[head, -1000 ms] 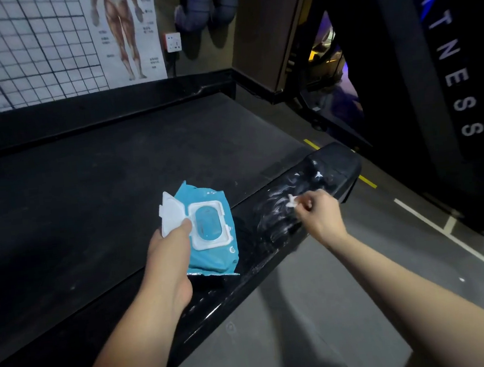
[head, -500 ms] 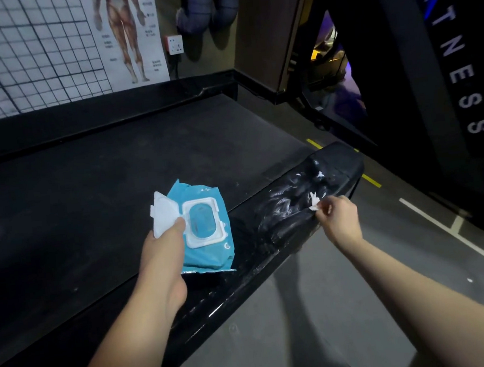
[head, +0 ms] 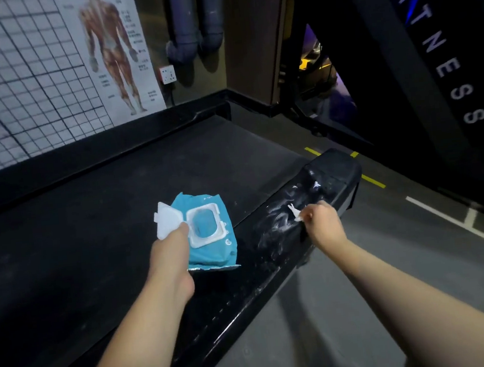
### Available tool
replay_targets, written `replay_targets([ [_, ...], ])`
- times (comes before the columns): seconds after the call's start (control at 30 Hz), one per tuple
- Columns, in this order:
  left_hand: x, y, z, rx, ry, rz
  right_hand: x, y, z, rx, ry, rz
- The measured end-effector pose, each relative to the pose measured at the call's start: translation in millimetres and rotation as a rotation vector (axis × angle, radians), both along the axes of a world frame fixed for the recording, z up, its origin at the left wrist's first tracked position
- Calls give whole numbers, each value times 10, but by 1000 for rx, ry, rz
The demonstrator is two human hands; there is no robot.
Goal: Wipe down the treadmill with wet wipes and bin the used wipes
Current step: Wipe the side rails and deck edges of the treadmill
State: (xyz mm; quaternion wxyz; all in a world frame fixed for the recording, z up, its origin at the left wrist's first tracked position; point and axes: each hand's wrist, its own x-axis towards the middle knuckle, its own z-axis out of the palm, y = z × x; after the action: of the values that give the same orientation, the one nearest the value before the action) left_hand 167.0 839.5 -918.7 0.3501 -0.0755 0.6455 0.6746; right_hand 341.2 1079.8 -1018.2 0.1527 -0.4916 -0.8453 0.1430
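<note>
Looking down from the head camera, the left hand (head: 170, 249) grips a blue pack of wet wipes (head: 213, 252) by its near left edge, with the thumb lying along the hinge of the white lid (head: 167, 223), which is flipped open to the left so that the oval opening shows blue inside its white frame; the pack sits over the right part of the dark treadmill belt (head: 105, 214), just beside the glossy black side rail (head: 246, 298), and whether it rests on the belt or is held a little above it cannot be told. The right hand (head: 323, 224) has its fingers curled and pinches a small crumpled white wipe (head: 294, 212), pressing it to the top of the side rail close to the rounded end cap (head: 337, 168). Pale wet smears (head: 271, 225) streak the rail between the pack and this hand, and a few white flecks sit further along towards the cap. Both forearms reach in from the bottom edge, well apart. Beyond the belt a white grid panel (head: 17, 71) and a muscle chart (head: 112, 48) cover the wall, with a wall socket (head: 167, 74) and grey pipes (head: 193, 25) beside them. To the right lies grey floor (head: 336, 316) marked with a white line (head: 445, 220) and yellow dashes (head: 373, 181), and a dark panel bears the lettering FITNESS (head: 441, 54)
</note>
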Motion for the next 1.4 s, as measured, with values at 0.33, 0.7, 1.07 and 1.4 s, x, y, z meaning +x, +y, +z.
replay_targets([
  [0.33,-151,288,-261,49,-47,-2,-226,-58,201,-35,67,35],
  [0.7,53,486,-365,135,-141,10,-15,223,190,-302,-43,38],
  [1.07,3,381,-287,136,-134,20,248,602,147,9,224,-207],
  [1.4,60,456,-336,144,-108,-12,82,476,177,-243,-17,252],
])
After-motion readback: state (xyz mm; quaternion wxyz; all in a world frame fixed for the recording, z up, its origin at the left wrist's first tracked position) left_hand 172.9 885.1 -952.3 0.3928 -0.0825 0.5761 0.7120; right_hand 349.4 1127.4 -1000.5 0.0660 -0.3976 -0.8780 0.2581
